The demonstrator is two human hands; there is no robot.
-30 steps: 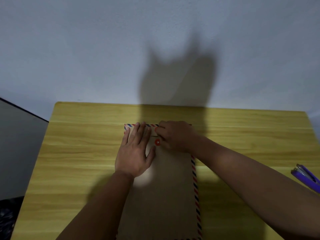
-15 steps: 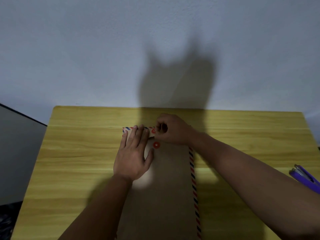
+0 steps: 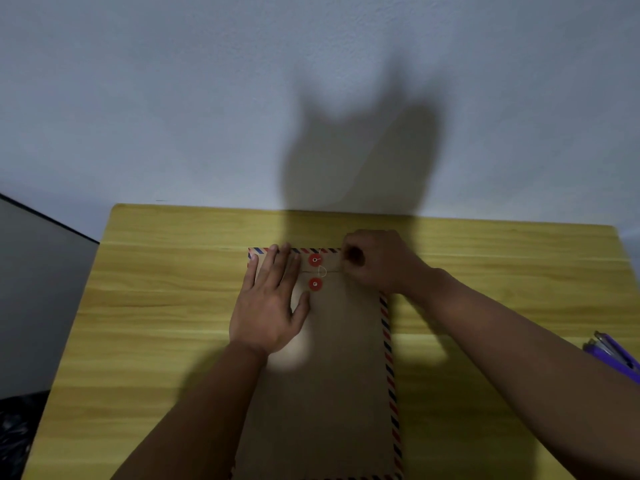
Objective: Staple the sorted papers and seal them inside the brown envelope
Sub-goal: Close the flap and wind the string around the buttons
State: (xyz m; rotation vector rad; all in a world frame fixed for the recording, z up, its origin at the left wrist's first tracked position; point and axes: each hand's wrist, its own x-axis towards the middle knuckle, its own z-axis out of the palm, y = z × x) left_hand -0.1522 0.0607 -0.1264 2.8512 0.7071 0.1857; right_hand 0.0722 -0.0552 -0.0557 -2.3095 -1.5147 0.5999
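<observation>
A brown envelope (image 3: 343,368) with a red and blue striped border lies flat on the wooden table (image 3: 156,323), its flap folded down at the far end. Two red closure discs show near the flap: the upper disc (image 3: 314,260) on the flap and the lower disc (image 3: 315,284) on the body. A thin white string (image 3: 323,270) runs from the upper disc toward my right hand (image 3: 381,261), whose fingers pinch it at the flap's right side. My left hand (image 3: 270,306) lies flat with spread fingers on the envelope's upper left part. No papers are visible.
A purple stapler (image 3: 613,355) lies at the table's right edge, partly behind my right forearm. A white wall rises just behind the table's far edge. A dark grey surface (image 3: 38,292) stands to the left of the table.
My right hand has moved off the discs to the right and slightly away, drawing the string out. Both red discs are now uncovered. My left hand stays pressed on the envelope.
</observation>
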